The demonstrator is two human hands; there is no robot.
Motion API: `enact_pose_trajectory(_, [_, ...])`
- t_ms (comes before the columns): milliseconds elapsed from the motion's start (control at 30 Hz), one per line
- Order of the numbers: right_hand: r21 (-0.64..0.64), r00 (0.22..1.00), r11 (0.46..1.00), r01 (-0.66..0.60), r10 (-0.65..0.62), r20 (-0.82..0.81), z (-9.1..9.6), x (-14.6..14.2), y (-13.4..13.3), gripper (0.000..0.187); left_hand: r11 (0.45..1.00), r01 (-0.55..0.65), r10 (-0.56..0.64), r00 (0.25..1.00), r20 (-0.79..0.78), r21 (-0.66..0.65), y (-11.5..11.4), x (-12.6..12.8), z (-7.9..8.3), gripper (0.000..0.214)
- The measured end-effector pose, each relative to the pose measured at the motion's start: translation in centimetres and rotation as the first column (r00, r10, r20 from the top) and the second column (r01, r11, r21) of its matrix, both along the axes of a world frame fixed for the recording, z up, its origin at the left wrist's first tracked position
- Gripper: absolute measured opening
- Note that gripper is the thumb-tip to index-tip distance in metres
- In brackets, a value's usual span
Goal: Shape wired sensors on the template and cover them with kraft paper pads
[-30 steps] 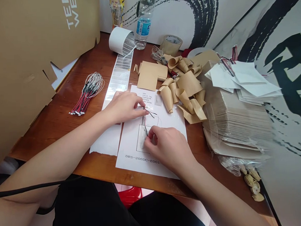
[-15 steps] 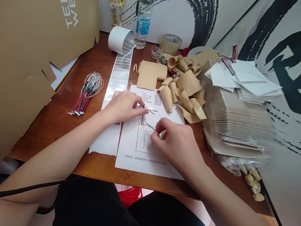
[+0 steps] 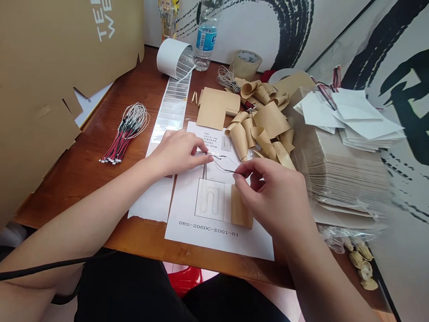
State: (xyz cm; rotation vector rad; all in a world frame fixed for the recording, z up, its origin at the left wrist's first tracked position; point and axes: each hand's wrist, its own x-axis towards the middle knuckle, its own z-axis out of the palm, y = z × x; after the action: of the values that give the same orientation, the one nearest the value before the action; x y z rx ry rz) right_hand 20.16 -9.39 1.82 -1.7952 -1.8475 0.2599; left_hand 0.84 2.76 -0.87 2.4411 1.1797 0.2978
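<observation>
My left hand (image 3: 186, 151) pinches a thin wire lead (image 3: 217, 156) over the upper part of a printed drawing sheet (image 3: 189, 232). To its right, my right hand (image 3: 266, 180) is closed on the dark part of the same thin wiring, which loops between the two hands. Whether it is one wire or two is hard to make out. Below the right hand, a small brown paper piece (image 3: 241, 211) lies on the sheet, partly hidden by the hand. A heating-element outline (image 3: 211, 200) shows on the drawing.
A bundle of red, black and white wires (image 3: 125, 133) lies at left. A label strip roll (image 3: 172, 59), bottle (image 3: 206, 39) and tape roll (image 3: 246, 63) stand behind. Curled brown papers (image 3: 269, 121) and a bagged paper stack (image 3: 348, 170) sit right; a cardboard box (image 3: 56, 68) rises left.
My right hand has moved right and slightly up, drawing the wire along with it. The brown paper piece beneath it has come into view. My left hand has stayed nearly still.
</observation>
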Motion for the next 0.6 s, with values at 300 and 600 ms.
enact_pose_trajectory(300, [0.155, 0.991, 0.981, -0.113, 0.122, -0.046, -0.82, -0.49, -0.44, 0.009, 1.000, -0.002, 0.002, 1.000, -0.004, -0.003, 0.03, -0.04, 0.08, 0.041])
enact_pose_trajectory(600, [0.195, 0.943, 0.923, -0.331, 0.320, 0.088, -0.87, -0.15, -0.12, 0.021, 1.000, 0.010, -0.010, 1.000, 0.000, 0.007, 0.05, -0.04, -0.03, 0.039])
